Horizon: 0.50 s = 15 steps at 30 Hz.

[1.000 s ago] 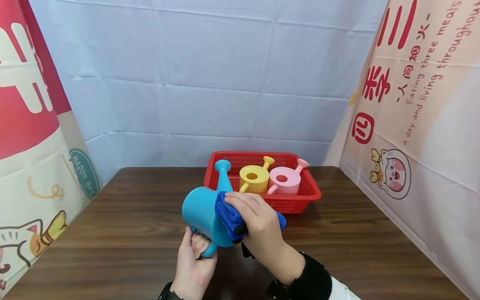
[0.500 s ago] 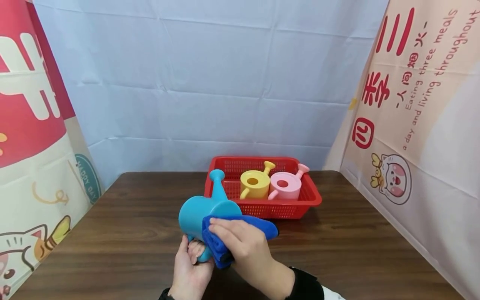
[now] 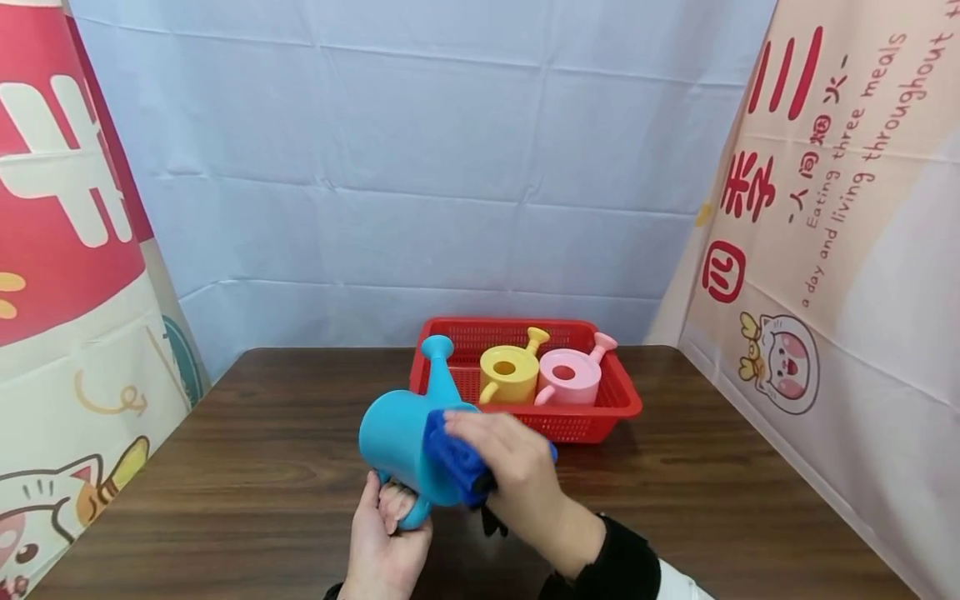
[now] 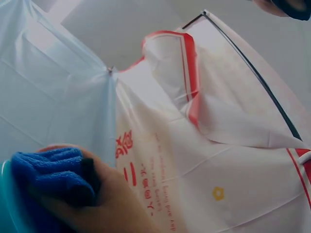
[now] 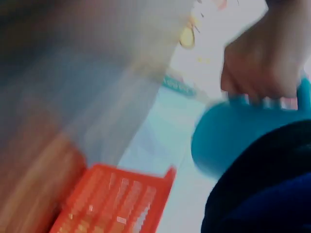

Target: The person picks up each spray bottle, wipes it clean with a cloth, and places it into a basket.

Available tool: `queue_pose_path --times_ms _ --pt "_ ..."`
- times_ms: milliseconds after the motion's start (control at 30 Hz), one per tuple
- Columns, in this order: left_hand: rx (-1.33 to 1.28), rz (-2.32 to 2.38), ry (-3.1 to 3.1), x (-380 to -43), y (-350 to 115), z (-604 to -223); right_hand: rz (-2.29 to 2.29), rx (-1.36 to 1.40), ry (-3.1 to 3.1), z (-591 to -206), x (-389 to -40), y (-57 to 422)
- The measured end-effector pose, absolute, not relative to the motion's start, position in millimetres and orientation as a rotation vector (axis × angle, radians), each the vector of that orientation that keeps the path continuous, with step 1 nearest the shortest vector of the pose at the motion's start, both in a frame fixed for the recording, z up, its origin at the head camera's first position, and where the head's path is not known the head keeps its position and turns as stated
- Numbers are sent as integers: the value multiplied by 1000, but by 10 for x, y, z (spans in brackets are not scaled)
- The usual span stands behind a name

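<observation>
My left hand (image 3: 387, 533) grips the handle of a blue watering can (image 3: 393, 437), which is tilted on its side above the table with its spout pointing up and away. My right hand (image 3: 517, 475) holds a folded dark-blue cloth (image 3: 452, 454) against the can's right end. In the left wrist view the cloth (image 4: 51, 177) is bunched in the right hand's fingers, beside the can's edge. The right wrist view is blurred; there the left hand (image 5: 262, 58) holds the can (image 5: 223, 138), with dark cloth in the near corner.
Behind the can stands a red plastic basket (image 3: 577, 429) on the brown wooden table (image 3: 270, 450). A yellow watering can (image 3: 517, 383) and a pink watering can (image 3: 573, 387) sit side by side in its right part. Fabric curtains (image 3: 420, 167) surround the table.
The right hand swept the cloth down and toward the left over the can's end, then moved back up and to the right. The left hand keeps its grip on the handle.
</observation>
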<state>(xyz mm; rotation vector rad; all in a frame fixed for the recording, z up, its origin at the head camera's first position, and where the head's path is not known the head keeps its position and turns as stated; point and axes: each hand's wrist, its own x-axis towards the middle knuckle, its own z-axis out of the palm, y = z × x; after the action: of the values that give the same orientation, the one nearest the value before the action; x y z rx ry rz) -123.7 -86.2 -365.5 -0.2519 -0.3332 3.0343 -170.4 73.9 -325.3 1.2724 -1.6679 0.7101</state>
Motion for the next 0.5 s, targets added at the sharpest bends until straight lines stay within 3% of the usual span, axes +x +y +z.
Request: queue_pose_path --times_ms 233,500 --pt "-229 3063 -281 -1187 -825 -3628 873 1083 -1721 -3240 -1791 840" --pt "-163 3039 -409 -1215 -868 -3599 790 1276 -1665 -3426 -1560 704"
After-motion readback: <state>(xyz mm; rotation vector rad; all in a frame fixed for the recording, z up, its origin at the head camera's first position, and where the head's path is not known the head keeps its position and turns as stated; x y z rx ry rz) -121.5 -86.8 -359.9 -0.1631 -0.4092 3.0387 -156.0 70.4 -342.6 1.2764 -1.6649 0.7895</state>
